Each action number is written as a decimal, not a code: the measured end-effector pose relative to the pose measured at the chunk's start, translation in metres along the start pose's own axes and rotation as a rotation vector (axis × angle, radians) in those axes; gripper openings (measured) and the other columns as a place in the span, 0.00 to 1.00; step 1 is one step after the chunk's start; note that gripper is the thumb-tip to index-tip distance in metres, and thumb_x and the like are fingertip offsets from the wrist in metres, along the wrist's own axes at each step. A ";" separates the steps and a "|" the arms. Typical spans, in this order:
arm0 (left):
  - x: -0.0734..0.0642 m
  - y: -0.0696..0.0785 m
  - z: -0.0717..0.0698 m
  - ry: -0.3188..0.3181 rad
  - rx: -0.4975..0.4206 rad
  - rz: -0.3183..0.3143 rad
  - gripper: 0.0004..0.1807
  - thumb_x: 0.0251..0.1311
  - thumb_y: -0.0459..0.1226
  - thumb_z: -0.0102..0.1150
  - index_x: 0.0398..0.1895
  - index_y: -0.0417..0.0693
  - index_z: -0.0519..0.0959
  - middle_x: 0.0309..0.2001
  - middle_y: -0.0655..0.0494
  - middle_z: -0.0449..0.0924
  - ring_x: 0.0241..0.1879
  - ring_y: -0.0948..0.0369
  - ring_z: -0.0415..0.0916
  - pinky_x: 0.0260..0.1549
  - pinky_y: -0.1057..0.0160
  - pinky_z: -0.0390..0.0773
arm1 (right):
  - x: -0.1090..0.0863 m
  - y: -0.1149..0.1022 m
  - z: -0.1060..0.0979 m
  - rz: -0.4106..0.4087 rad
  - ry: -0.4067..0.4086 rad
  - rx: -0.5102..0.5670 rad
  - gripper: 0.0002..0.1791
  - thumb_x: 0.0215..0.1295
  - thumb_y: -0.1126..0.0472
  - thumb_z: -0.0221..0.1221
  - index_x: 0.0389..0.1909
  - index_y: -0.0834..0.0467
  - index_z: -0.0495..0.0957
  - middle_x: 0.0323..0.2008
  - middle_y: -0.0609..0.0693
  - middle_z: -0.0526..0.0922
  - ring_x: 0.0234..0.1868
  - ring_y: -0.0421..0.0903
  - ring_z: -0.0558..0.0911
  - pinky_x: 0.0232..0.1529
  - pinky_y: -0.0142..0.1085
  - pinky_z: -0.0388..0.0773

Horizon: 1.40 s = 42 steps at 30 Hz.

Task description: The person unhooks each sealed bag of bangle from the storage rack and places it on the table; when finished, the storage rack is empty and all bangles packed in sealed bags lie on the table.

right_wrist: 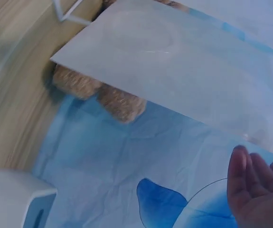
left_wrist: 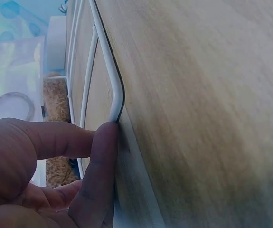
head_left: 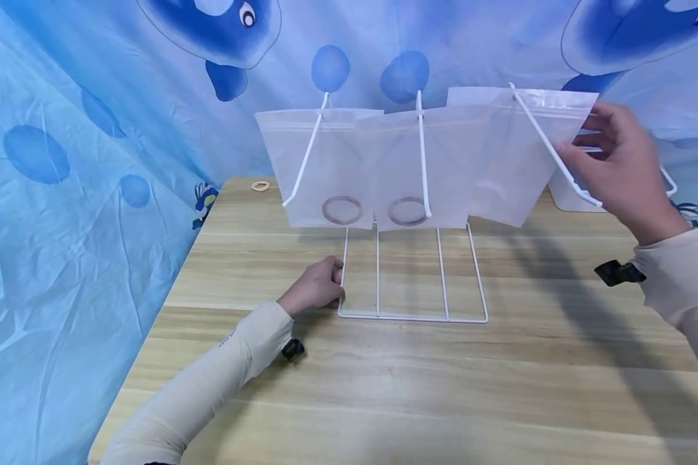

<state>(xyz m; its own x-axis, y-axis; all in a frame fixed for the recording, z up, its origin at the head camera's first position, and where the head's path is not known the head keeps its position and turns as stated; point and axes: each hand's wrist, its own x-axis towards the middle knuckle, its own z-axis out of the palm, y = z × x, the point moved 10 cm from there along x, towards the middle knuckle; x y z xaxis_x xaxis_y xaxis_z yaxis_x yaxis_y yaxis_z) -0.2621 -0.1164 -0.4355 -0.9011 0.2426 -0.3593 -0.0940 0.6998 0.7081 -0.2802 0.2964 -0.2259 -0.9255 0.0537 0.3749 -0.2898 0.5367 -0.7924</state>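
Note:
A white wire rack (head_left: 412, 318) stands on the wooden table, with three prongs slanting up and forward. Frosted zip bags hang from it: a left bag (head_left: 326, 161), a middle bag (head_left: 395, 174) and a right bag (head_left: 508, 165) that tilts. Pale rings show through the bags. My left hand (head_left: 320, 282) pinches the left side wire of the rack's base; in the left wrist view its fingers (left_wrist: 103, 156) lie at the wire's corner. Beside the right bag's edge is my right hand (head_left: 622, 165), fingers loosely extended and partly behind the prong; the right wrist view shows no grip.
A loose wooden ring (head_left: 260, 186) lies at the table's back left. Behind the right hand stands a white container (head_left: 572, 194). Brown, rough-textured pieces (right_wrist: 122, 103) sit behind the bags. A blue patterned curtain (head_left: 52, 226) borders the table.

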 end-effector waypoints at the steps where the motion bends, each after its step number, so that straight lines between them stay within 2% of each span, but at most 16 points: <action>1: 0.000 0.000 0.000 0.000 0.002 0.001 0.31 0.54 0.22 0.60 0.64 0.35 0.67 0.38 0.48 0.74 0.23 0.58 0.78 0.24 0.64 0.85 | 0.001 -0.001 -0.003 -0.004 0.032 0.009 0.31 0.71 0.63 0.61 0.72 0.46 0.66 0.60 0.48 0.76 0.50 0.37 0.77 0.47 0.20 0.75; 5: 0.001 0.003 -0.001 0.003 0.004 0.018 0.32 0.53 0.22 0.60 0.64 0.34 0.67 0.38 0.48 0.74 0.23 0.58 0.79 0.23 0.64 0.85 | 0.002 -0.011 -0.018 -0.052 0.181 0.028 0.24 0.68 0.65 0.63 0.64 0.52 0.76 0.49 0.42 0.81 0.45 0.35 0.79 0.45 0.20 0.75; 8: 0.001 0.003 -0.001 0.001 0.002 0.017 0.32 0.53 0.22 0.61 0.64 0.34 0.67 0.38 0.48 0.74 0.23 0.58 0.79 0.23 0.64 0.85 | 0.002 -0.018 -0.025 -0.100 0.240 0.056 0.17 0.65 0.67 0.65 0.55 0.59 0.83 0.40 0.39 0.83 0.38 0.34 0.82 0.43 0.20 0.76; 12: 0.000 0.002 0.001 -0.008 -0.004 0.006 0.32 0.54 0.22 0.61 0.64 0.34 0.67 0.38 0.47 0.74 0.23 0.58 0.79 0.23 0.64 0.85 | 0.005 -0.019 -0.026 -0.102 0.216 0.108 0.12 0.62 0.69 0.67 0.47 0.63 0.85 0.33 0.38 0.85 0.31 0.32 0.83 0.40 0.18 0.78; 20: 0.000 0.004 0.001 -0.009 -0.020 0.021 0.32 0.54 0.22 0.61 0.65 0.34 0.66 0.39 0.47 0.73 0.25 0.57 0.79 0.24 0.63 0.85 | 0.010 -0.023 -0.028 -0.078 0.168 0.095 0.06 0.62 0.70 0.67 0.40 0.60 0.84 0.31 0.35 0.85 0.29 0.30 0.83 0.37 0.17 0.79; 25: -0.001 0.003 0.000 -0.008 -0.017 0.014 0.32 0.54 0.22 0.61 0.65 0.34 0.66 0.39 0.47 0.73 0.24 0.57 0.78 0.24 0.64 0.85 | 0.010 -0.025 -0.027 -0.087 0.163 0.125 0.07 0.64 0.69 0.65 0.42 0.66 0.84 0.32 0.37 0.85 0.31 0.32 0.84 0.36 0.19 0.80; 32: -0.002 0.000 -0.001 0.006 -0.020 -0.005 0.33 0.54 0.21 0.61 0.65 0.34 0.66 0.39 0.47 0.73 0.25 0.57 0.78 0.24 0.64 0.85 | 0.010 -0.031 -0.030 -0.159 0.168 0.141 0.12 0.64 0.70 0.64 0.45 0.73 0.82 0.35 0.40 0.86 0.34 0.34 0.85 0.39 0.22 0.81; 39: 0.000 0.004 0.000 -0.001 -0.041 -0.014 0.33 0.54 0.20 0.60 0.66 0.33 0.66 0.42 0.46 0.71 0.30 0.55 0.78 0.26 0.64 0.86 | 0.003 -0.016 -0.037 -0.038 0.165 0.183 0.12 0.67 0.67 0.63 0.50 0.65 0.83 0.38 0.42 0.85 0.35 0.33 0.85 0.39 0.20 0.80; 42: 0.001 0.003 -0.001 -0.007 -0.050 -0.014 0.32 0.54 0.20 0.59 0.65 0.32 0.67 0.44 0.46 0.72 0.32 0.55 0.78 0.27 0.64 0.86 | 0.000 -0.015 -0.038 -0.047 0.156 0.217 0.13 0.66 0.68 0.63 0.50 0.67 0.82 0.39 0.44 0.86 0.37 0.35 0.85 0.39 0.21 0.81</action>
<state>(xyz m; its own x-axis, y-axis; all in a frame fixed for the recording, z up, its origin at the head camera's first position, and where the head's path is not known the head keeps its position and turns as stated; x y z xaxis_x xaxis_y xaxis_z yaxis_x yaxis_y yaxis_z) -0.2634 -0.1144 -0.4329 -0.8967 0.2376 -0.3734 -0.1278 0.6687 0.7325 -0.2663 0.3198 -0.1959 -0.8662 0.1711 0.4695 -0.3921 0.3500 -0.8508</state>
